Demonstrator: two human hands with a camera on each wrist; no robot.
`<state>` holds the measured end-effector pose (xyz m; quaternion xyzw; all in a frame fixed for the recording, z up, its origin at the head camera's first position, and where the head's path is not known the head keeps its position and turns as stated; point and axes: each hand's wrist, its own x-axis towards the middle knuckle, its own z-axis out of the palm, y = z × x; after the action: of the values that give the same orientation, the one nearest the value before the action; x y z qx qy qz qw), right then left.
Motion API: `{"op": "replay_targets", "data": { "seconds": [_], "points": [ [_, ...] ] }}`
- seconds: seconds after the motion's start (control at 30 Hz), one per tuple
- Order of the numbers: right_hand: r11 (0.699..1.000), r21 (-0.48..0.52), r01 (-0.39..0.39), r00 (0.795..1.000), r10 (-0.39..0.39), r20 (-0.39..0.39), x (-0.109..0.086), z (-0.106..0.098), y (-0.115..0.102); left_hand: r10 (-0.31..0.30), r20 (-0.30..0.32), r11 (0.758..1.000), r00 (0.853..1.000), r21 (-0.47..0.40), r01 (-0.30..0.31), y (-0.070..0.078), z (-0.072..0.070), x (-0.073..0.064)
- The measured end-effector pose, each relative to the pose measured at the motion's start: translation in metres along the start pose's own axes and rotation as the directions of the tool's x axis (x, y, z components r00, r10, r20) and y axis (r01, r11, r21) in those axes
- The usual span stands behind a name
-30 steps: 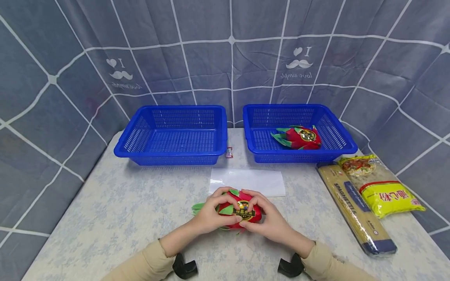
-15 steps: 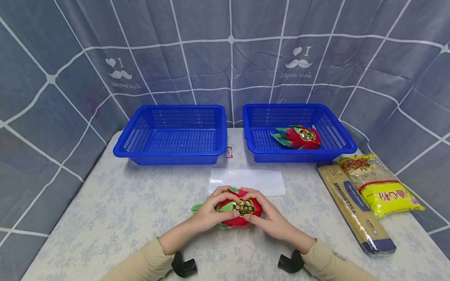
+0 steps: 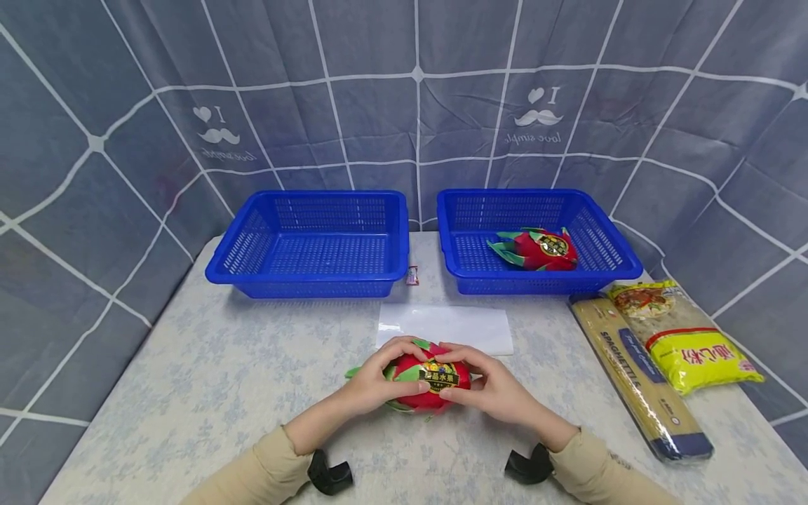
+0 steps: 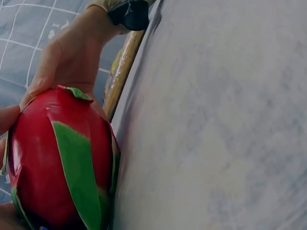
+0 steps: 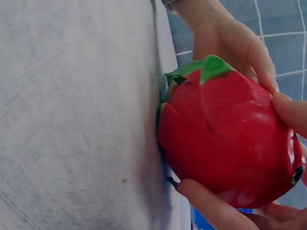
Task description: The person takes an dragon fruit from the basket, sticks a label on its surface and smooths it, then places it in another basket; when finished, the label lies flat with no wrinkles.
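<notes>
A red dragon fruit (image 3: 424,401) with green scales lies on the table near its front, its round gold-and-black label facing up. My left hand (image 3: 372,382) grips its left side, thumb by the label and fingers over the far side. From the right, my right hand (image 3: 495,386) holds the other end, its thumb at the label's lower edge. Green leaf tips stick out behind the left hand. In the left wrist view the dragon fruit (image 4: 41,148) shows a broad green scale. The right wrist view has the dragon fruit (image 5: 220,139) between fingers of both hands.
Behind stand two blue baskets: the left basket (image 3: 307,286) and the right basket (image 3: 543,286), with another dragon fruit (image 3: 549,250) inside. A white sheet (image 3: 445,326), a small wrapped packet (image 3: 412,275), a spaghetti pack (image 3: 637,375) and a yellow noodle bag (image 3: 688,340) lie around.
The fingers have loosened from their tight curl over the label, leaving more of it showing. My right hand and forearm have shifted slightly right. The dragon fruit stays nearly in place.
</notes>
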<state>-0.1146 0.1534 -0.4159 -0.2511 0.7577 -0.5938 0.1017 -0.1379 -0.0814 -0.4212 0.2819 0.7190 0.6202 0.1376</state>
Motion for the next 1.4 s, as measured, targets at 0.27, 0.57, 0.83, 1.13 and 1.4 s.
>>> {"op": "replay_targets", "data": {
  "seconds": [0.27, 0.57, 0.83, 1.13, 1.4],
  "points": [
    [0.999, 0.021, -0.029, 0.997, 0.027, 0.070, 0.002, -0.019, -0.001, 0.014, 0.000, 0.998, 1.000, -0.055, -0.014, 0.000, 0.001, 0.000],
    [0.999, 0.013, -0.046, 0.981, 0.043, 0.187, -0.001, -0.045, -0.011, 0.092, 0.119, 0.991, 0.989, 0.083, -0.103, 0.004, 0.005, 0.002],
    [0.993, 0.004, 0.118, 0.977, -0.117, 0.178, -0.003, -0.103, -0.036, 0.089, -0.066, 0.993, 0.994, -0.069, -0.094, 0.018, -0.013, 0.028],
    [0.969, 0.198, 0.147, 0.958, -0.090, -0.271, 0.009, -0.152, -0.060, 0.052, -0.351, 0.962, 0.935, -0.234, -0.141, 0.038, -0.027, 0.084],
    [0.978, 0.196, 0.077, 0.828, 0.047, -0.559, 0.053, -0.155, -0.052, 0.000, -0.351, 0.987, 0.936, -0.152, -0.057, 0.029, -0.012, 0.127]
  ]
}}
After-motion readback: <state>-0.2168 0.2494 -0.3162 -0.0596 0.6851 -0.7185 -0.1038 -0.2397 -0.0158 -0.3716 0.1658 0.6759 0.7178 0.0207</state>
